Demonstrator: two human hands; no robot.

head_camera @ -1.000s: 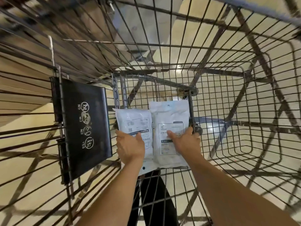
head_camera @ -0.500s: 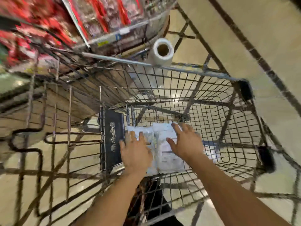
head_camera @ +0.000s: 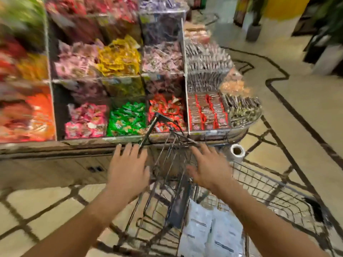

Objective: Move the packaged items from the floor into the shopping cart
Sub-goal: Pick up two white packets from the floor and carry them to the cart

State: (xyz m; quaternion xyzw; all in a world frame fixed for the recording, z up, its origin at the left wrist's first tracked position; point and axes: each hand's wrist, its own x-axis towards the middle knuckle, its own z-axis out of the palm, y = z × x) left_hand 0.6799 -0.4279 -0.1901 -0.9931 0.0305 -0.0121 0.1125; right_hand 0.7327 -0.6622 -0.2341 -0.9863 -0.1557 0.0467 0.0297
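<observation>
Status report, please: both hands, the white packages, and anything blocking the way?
Left hand open, empty. Right hand open, empty. Two white packages lying in shopping cart. Nothing in the way; candy display ahead.

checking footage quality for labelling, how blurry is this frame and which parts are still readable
Head view: motion blur smears the whole frame, worst on the far-left candy bins; both open hands, left hand and right hand, are soft-edged; the cart wires streak and its straight bars bow from the wide-angle lens; the white packages show only smudged label print; the green packets remain recognisable by colour.
</observation>
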